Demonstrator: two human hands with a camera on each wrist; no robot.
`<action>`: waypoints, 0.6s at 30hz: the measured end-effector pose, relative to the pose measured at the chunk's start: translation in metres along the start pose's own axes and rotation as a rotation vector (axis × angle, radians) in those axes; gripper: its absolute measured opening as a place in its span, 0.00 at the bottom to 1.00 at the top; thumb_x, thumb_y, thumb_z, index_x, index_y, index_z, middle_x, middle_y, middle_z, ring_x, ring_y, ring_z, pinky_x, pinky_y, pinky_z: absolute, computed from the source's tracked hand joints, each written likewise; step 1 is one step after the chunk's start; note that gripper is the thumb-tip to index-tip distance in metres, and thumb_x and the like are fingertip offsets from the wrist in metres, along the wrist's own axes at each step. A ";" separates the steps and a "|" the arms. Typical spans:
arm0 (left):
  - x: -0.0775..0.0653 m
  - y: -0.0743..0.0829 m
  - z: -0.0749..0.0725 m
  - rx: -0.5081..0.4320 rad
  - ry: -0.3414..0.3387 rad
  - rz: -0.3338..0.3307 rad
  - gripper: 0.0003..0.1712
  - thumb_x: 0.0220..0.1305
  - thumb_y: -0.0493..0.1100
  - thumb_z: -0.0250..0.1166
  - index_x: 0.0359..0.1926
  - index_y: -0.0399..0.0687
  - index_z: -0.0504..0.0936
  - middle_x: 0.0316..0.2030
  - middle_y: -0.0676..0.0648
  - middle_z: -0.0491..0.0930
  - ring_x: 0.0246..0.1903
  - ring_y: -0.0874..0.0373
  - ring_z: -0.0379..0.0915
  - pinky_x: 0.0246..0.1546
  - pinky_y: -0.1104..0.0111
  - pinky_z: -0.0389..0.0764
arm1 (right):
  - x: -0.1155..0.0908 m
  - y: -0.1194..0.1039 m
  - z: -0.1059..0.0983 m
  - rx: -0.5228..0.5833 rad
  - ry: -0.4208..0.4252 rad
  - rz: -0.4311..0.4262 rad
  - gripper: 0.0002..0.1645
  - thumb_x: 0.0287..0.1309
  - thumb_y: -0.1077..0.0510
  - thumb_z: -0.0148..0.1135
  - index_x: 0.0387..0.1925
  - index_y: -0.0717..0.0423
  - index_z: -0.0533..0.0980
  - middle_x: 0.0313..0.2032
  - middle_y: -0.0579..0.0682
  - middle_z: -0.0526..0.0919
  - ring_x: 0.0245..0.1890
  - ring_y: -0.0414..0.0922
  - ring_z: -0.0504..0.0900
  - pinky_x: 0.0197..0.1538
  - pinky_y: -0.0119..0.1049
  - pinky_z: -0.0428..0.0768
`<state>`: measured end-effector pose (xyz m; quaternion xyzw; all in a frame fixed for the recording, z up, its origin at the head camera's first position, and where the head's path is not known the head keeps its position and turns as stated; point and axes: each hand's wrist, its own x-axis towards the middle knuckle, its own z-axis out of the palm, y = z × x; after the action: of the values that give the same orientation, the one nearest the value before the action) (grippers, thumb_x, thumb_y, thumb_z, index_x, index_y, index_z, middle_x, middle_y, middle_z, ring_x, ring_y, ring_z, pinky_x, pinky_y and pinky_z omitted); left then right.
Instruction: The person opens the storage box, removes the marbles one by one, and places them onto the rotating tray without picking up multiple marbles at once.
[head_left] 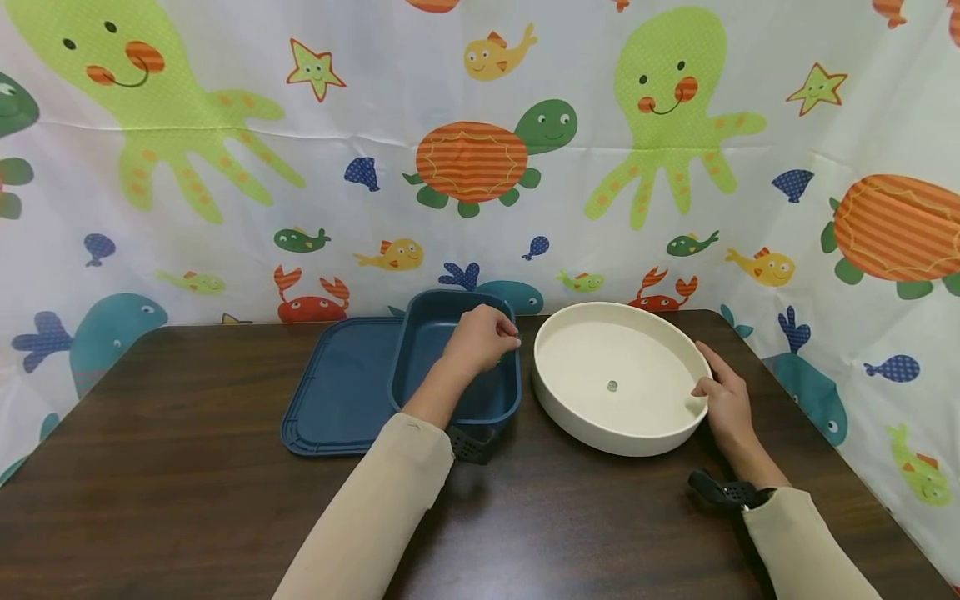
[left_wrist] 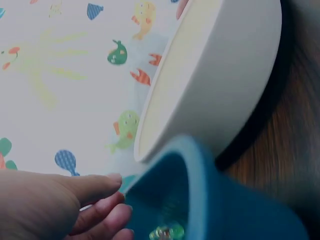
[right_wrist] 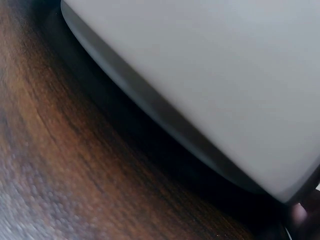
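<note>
Head view: right hand (head_left: 726, 398) grips cream bowl (head_left: 618, 354) at right.

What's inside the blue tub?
Something small, green and shiny shows inside the blue tub. The left hand covers part of the tub's inside from above, so I can't tell what's hidden there.

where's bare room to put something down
The dark brown wooden table is bare left of the flat blue rectangular lid and in front, between the beige sleeves. Crowded: the narrow gap between the deep blue rectangular bin and round white tray.
</note>
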<state>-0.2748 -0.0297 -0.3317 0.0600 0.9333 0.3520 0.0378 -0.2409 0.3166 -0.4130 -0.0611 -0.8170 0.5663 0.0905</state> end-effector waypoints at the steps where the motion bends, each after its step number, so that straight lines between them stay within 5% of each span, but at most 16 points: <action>1: 0.000 0.003 0.001 -0.001 -0.002 0.012 0.10 0.68 0.43 0.67 0.46 0.44 0.87 0.42 0.45 0.87 0.39 0.53 0.80 0.42 0.61 0.84 | 0.000 0.000 0.000 0.001 0.000 0.000 0.47 0.54 0.73 0.41 0.79 0.54 0.54 0.79 0.53 0.55 0.79 0.55 0.55 0.77 0.55 0.57; 18: 0.006 0.052 0.049 -0.024 -0.089 0.128 0.09 0.68 0.43 0.67 0.44 0.44 0.87 0.37 0.47 0.85 0.35 0.57 0.78 0.36 0.71 0.81 | 0.001 0.003 0.000 0.033 -0.009 0.025 0.47 0.55 0.73 0.40 0.79 0.53 0.53 0.79 0.52 0.53 0.79 0.55 0.55 0.78 0.54 0.56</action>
<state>-0.2710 0.0419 -0.3336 0.1348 0.9207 0.3617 0.0572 -0.2417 0.3173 -0.4155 -0.0672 -0.8070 0.5811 0.0805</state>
